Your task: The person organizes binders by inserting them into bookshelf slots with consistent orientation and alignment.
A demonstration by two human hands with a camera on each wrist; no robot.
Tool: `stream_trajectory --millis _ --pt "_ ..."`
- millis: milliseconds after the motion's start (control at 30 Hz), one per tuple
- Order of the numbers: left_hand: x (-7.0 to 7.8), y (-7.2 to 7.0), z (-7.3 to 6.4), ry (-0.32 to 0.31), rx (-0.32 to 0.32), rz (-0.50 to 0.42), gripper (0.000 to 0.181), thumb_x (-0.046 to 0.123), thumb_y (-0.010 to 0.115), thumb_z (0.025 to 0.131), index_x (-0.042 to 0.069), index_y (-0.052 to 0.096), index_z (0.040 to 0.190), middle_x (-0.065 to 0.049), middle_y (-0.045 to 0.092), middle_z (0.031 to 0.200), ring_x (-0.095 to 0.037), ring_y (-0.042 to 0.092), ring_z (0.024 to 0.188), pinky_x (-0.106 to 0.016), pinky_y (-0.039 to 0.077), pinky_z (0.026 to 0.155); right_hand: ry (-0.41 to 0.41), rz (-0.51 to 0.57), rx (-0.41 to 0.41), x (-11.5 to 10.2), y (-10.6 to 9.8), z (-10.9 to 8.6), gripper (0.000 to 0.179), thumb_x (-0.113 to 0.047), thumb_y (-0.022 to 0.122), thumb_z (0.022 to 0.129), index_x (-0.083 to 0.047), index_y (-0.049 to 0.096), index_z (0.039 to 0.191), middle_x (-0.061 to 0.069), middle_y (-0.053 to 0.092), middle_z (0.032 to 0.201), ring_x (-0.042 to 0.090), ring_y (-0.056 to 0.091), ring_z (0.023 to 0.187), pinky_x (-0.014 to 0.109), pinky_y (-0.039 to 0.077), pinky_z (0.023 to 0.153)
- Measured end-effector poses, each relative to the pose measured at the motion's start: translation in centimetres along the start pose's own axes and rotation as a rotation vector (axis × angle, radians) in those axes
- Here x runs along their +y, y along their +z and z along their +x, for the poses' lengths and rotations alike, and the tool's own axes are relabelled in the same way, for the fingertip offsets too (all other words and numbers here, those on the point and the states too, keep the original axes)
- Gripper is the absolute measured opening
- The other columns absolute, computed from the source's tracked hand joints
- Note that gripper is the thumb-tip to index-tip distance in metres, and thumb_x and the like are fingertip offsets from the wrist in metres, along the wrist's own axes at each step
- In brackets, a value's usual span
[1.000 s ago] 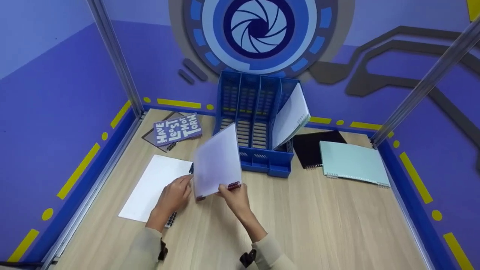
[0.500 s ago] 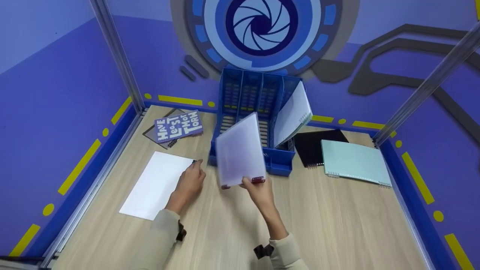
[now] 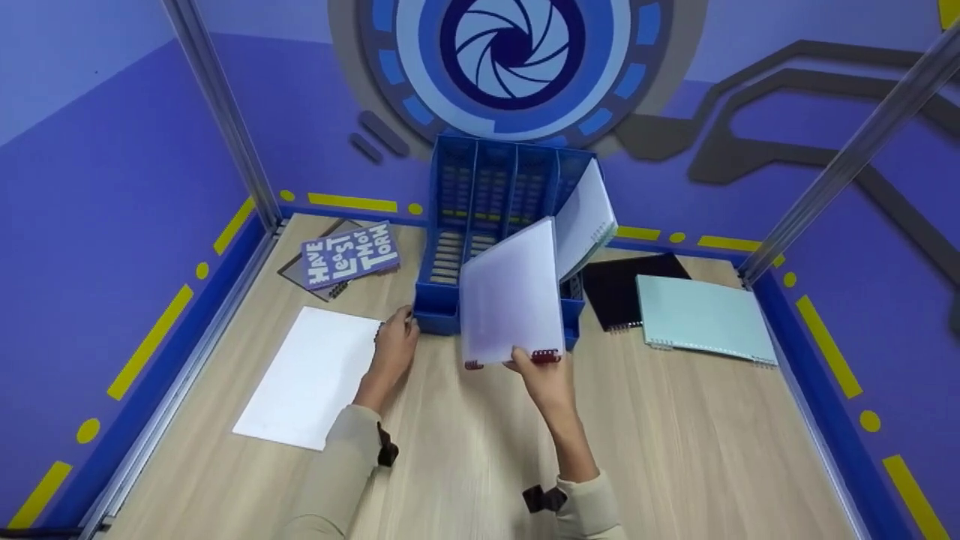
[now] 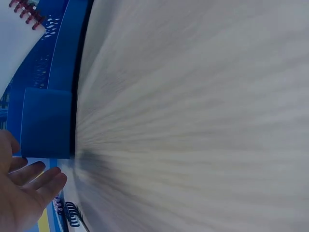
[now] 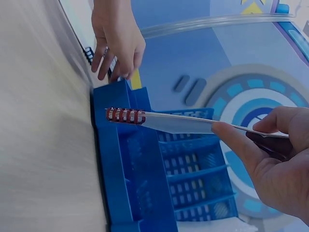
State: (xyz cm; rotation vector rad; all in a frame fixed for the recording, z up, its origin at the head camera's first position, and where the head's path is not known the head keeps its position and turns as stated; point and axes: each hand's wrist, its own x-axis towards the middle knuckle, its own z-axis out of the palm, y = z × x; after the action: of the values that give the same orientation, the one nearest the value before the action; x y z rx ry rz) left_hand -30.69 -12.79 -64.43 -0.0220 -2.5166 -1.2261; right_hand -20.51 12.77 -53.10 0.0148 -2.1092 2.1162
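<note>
My right hand [image 3: 546, 382] pinches a spiral notebook [image 3: 510, 300] with red coils by its bottom edge, thumb on the near face. The notebook stands upright in front of a blue file rack [image 3: 436, 322] and overlaps its right slots in the head view. Edge-on in the right wrist view, its red coil [image 5: 124, 115] points toward the rack's front. Loosely bent and holding nothing, my left hand [image 3: 393, 349] is at the rack's front left corner. Its fingertips [image 4: 59, 180] are right by that corner. A white-paged notebook [image 3: 300, 382] lies just left of that hand.
Another notebook [image 3: 585, 214] leans in the rack's rightmost slot. To the right lie a black notebook [image 3: 619, 289] and a mint-green one [image 3: 705, 319]. A purple lettered notebook [image 3: 351, 256] rests on a grey one [image 3: 292, 276] at the back left.
My right hand has carried the red-coiled notebook rightward and up, over the rack's front. From beside the white-paged notebook, my left hand has moved forward and right to the rack's left corner.
</note>
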Motion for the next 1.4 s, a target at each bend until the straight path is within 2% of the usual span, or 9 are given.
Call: stream_trajectory --millis 167,333,467,567,767,1000,1167,1400 --pt "-0.3 0.1 0.6 -0.073 -0.019 -0.09 0.031 0.009 0.057 0.1 -0.004 0.063 0.129 -0.023 0.069 0.123 -0.036 0.068 0.112 -0.049 0.052 0.095 0.017 -0.013 0.047 -0.2 -0.8 0.1 0.035 0.004 0.065 0.088 0.014 0.053 0.12 0.031 0.064 0.113 0.041 0.071 0.098 0.035 0.06 0.077" --pt "-0.4 0.3 0.9 -0.14 0.001 -0.168 0.029 0.01 0.056 0.102 -0.003 0.064 0.128 -0.022 0.068 0.125 -0.034 0.068 0.113 -0.046 0.054 0.095 0.06 0.025 0.099 -0.2 -1.5 0.4 0.033 0.006 0.063 0.086 0.014 0.054 0.117 0.03 0.064 0.112 0.036 0.071 0.097 0.035 0.061 0.076" --pt "-0.1 0.4 1.3 -0.157 0.02 -0.21 0.029 0.009 0.057 0.102 -0.004 0.064 0.126 -0.022 0.068 0.124 -0.034 0.068 0.114 -0.045 0.054 0.095 0.066 0.064 0.134 -0.2 -2.1 0.6 0.037 0.009 0.061 0.085 0.014 0.051 0.121 0.03 0.062 0.114 0.036 0.07 0.098 0.036 0.061 0.076" --pt "0.2 0.6 1.7 -0.158 0.025 -0.217 0.029 0.009 0.057 0.102 -0.004 0.064 0.127 -0.022 0.068 0.124 -0.034 0.068 0.113 -0.045 0.054 0.095 0.054 0.064 0.153 -0.3 -2.7 0.8 0.042 0.009 0.06 0.087 0.013 0.048 0.126 0.031 0.06 0.119 0.039 0.068 0.104 0.036 0.06 0.077" --pt "0.7 1.1 2.4 -0.161 0.052 -0.194 0.032 0.001 0.058 0.097 -0.005 0.065 0.127 -0.023 0.069 0.122 -0.034 0.069 0.11 -0.046 0.054 0.094 0.062 -0.035 0.195 -0.4 -3.6 1.0 0.04 0.002 0.064 0.09 0.011 0.051 0.127 0.031 0.062 0.12 0.042 0.071 0.102 0.032 0.06 0.076" --pt "0.6 1.6 3.3 -0.176 0.084 -0.173 0.032 -0.004 0.06 0.09 -0.006 0.07 0.12 -0.023 0.072 0.114 -0.035 0.071 0.106 -0.046 0.055 0.092 0.082 -0.113 0.244 -0.5 -4.2 1.3 0.043 -0.006 0.066 0.09 0.007 0.052 0.129 0.027 0.066 0.12 0.031 0.073 0.095 0.025 0.058 0.075" --pt "0.7 1.2 3.8 -0.188 0.076 -0.191 0.029 -0.005 0.061 0.088 -0.008 0.072 0.115 -0.023 0.072 0.114 -0.034 0.071 0.106 -0.046 0.056 0.091 0.038 -0.021 0.23 -0.7 -4.4 2.1 0.046 0.001 0.063 0.091 0.009 0.048 0.133 0.029 0.062 0.124 0.035 0.069 0.104 0.034 0.06 0.08" --pt "0.6 0.7 4.0 -0.184 0.044 -0.185 0.03 -0.004 0.062 0.088 -0.007 0.072 0.116 -0.023 0.072 0.115 -0.034 0.071 0.107 -0.047 0.056 0.091 -0.027 0.07 0.25 -1.3 -4.0 4.7 0.035 0.006 0.061 0.089 0.013 0.056 0.123 0.031 0.064 0.116 0.033 0.071 0.097 0.035 0.06 0.076"
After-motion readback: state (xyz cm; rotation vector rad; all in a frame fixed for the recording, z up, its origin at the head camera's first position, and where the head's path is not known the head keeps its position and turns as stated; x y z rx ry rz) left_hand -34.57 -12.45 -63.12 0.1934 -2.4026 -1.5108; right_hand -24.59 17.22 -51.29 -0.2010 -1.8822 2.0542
